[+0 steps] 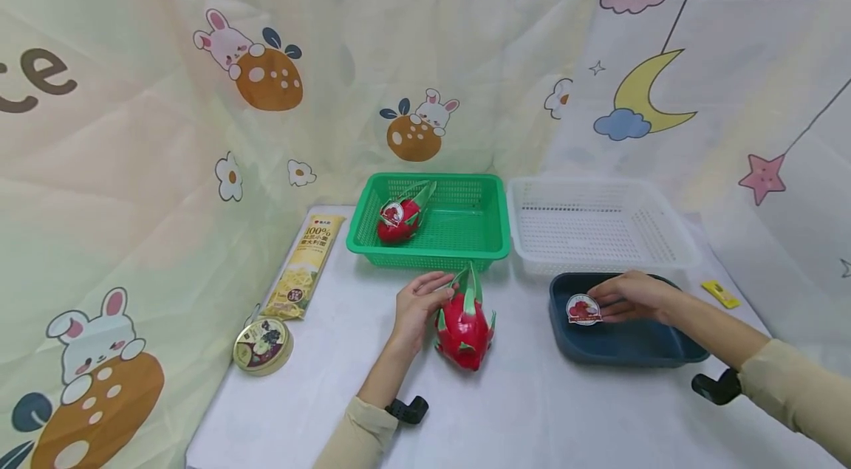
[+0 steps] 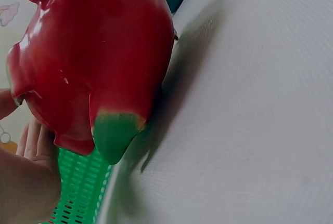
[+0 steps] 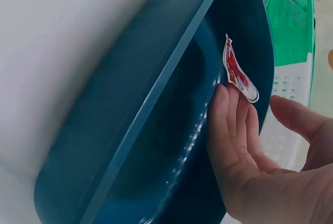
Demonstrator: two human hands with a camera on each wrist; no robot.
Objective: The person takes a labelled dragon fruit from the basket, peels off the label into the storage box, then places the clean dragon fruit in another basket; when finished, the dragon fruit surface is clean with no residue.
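Blue tray (image 1: 618, 356): right hand (image 1: 631, 296) over it, fingers straight, close together, thumb apart, fingertips at fruit-print sticker (image 1: 583, 309). Left of tray: red dragon fruit (image 1: 463, 332), left hand (image 1: 419, 306) pinching its green leaves (image 1: 471, 292) between fingers. Beyond tray: white basket (image 1: 605, 262). Beyond tray, leftward: green basket (image 1: 399, 256) holding second dragon fruit (image 1: 397, 230).
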